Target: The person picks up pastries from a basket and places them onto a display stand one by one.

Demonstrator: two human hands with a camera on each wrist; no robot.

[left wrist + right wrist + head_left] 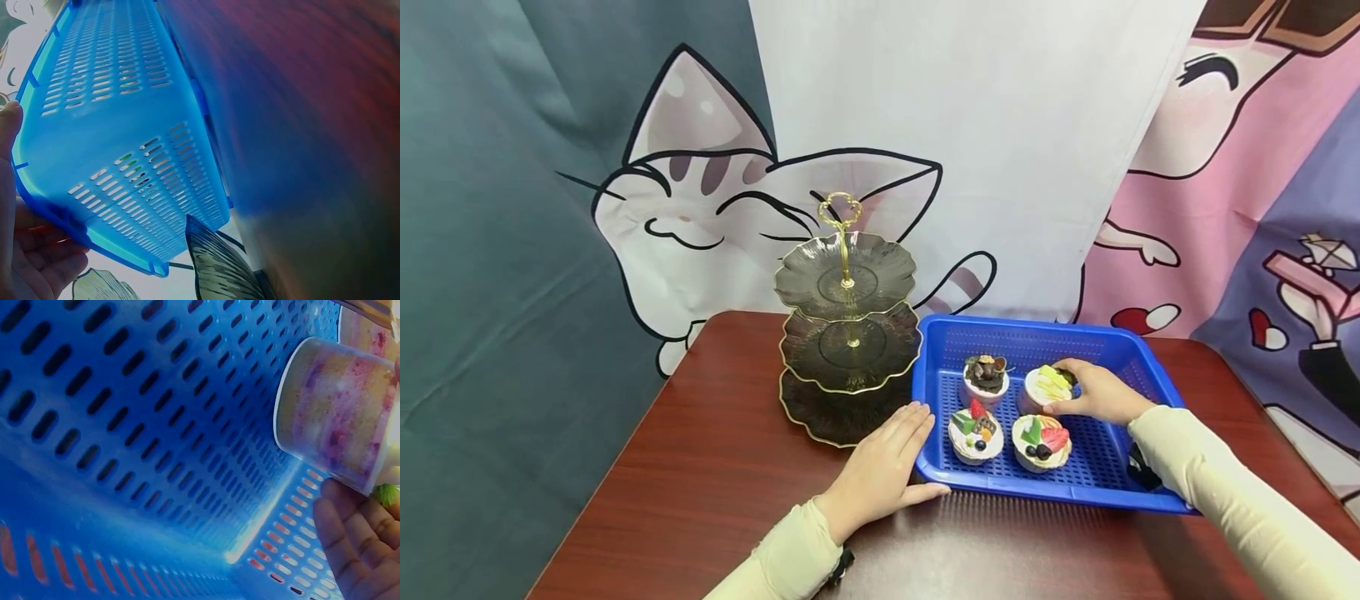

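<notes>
My right hand [1097, 392] grips a small dessert cup topped with yellow fruit [1049, 385] inside the blue basket [1037, 492], thumb and fingers on opposite sides of it. In the right wrist view this clear cup [337, 412] shows pink and tan layers and tilts over the perforated basket floor. My left hand [883, 462] rests at the basket's front left corner, its fingers extended along the rim and the thumb at the front side. Beside the held cup stand a chocolate-topped cup [985, 379], a cup with strawberry and chocolate [975, 433] and a strawberry-and-blueberry cup [1041, 442].
A three-tier dark cake stand [850, 350] with gold rims and a gold handle stands just left of the basket. Both are on a reddish-brown table [700, 467]. Behind it hangs a cartoon-printed cloth [985, 125].
</notes>
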